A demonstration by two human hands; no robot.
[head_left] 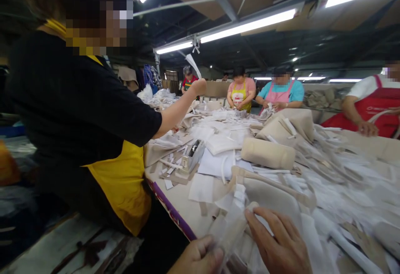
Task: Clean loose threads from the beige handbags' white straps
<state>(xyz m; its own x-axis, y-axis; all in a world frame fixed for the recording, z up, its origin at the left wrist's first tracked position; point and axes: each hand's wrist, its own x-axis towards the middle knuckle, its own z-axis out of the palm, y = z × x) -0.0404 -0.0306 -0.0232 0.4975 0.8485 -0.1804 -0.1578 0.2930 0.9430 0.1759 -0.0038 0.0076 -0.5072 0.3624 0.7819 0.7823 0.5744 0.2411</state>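
Observation:
At the near edge of the table, my left hand pinches the lower end of a translucent whitish strip, thumb on top. My right hand has its fingers curled at the strip's upper right side; the thumb is hidden. The strip looks like thin plastic or sheer material, slightly blurred. Just beyond both hands lies a beige fabric piece with a raised edge. A white folded tab stands up at the strip's far end.
A tape dispenser sits left of a rolled beige bundle. White and beige scraps cover the table, which has a purple edge. Close on my left, a person in a yellow apron raises a white strip. Several co-workers stand across the table.

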